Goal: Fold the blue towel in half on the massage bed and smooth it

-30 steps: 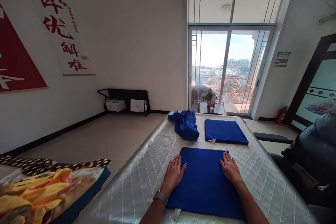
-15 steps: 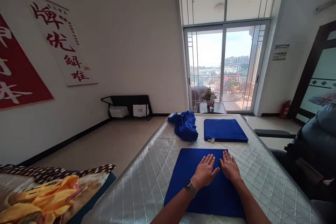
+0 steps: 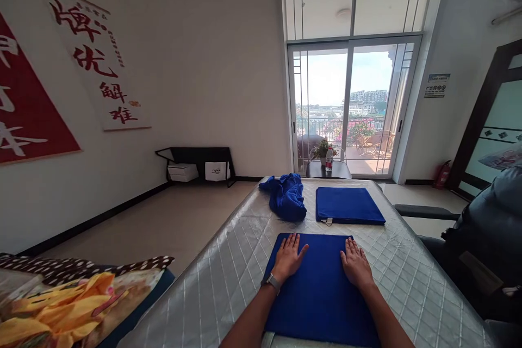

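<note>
A blue folded cloth [image 3: 316, 288] lies flat on the silver quilted table cover [image 3: 228, 277] in front of me. My left hand [image 3: 289, 256] rests palm down near its far left corner, fingers stretched out. Near the far right corner my right hand [image 3: 356, 262] lies flat too, its fingers extended along the edge. Beyond my hands sits a neat stack of folded blue cloth [image 3: 348, 204] with a small white tag at its front left. To the left of that stack is a crumpled blue cloth [image 3: 287, 198].
Past the table's far end, a small dark table [image 3: 328, 169] carries a potted plant [image 3: 323, 150] and a bottle [image 3: 329, 159]. Yellow patterned bedding [image 3: 69, 310] lies at lower left. A dark chair with a bulky jacket [image 3: 489, 228] stands at the right.
My left hand has slid left across the cloth, from near the middle to its far left corner. My right hand stays about where it was, by the right edge.
</note>
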Action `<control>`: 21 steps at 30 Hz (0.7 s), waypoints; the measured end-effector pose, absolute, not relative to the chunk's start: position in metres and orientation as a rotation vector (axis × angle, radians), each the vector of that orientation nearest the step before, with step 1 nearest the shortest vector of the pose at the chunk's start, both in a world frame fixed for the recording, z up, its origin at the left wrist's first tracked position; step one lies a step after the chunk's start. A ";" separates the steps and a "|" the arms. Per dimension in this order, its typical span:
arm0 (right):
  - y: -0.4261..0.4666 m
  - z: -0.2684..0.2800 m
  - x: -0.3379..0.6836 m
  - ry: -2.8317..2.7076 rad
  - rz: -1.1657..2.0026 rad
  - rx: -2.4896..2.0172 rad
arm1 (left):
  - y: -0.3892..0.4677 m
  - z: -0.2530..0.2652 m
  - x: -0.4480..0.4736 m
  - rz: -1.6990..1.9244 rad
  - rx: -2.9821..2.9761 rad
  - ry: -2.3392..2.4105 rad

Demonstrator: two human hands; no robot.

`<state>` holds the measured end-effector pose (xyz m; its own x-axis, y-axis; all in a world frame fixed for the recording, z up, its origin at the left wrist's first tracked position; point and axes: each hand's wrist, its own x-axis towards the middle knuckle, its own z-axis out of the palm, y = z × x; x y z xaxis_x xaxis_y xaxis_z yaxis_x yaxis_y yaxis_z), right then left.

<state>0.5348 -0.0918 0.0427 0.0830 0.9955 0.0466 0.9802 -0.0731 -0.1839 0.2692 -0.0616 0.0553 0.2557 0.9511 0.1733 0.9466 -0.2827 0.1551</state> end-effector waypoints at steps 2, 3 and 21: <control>-0.092 0.043 0.535 -2.020 0.143 -2.188 | -0.055 0.053 0.239 0.360 2.440 1.939; -0.092 0.043 0.535 -2.023 0.144 -2.191 | -0.052 0.051 0.227 0.360 2.419 1.966; -0.079 0.067 0.538 -2.101 0.128 -2.147 | -0.043 0.041 0.207 0.497 2.332 2.003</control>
<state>0.5377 -0.0788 0.0671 0.0241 0.9991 0.0337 0.9877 -0.0186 -0.1551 0.2070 -0.0430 0.0406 0.1218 0.9676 0.2211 0.9587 -0.1724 0.2261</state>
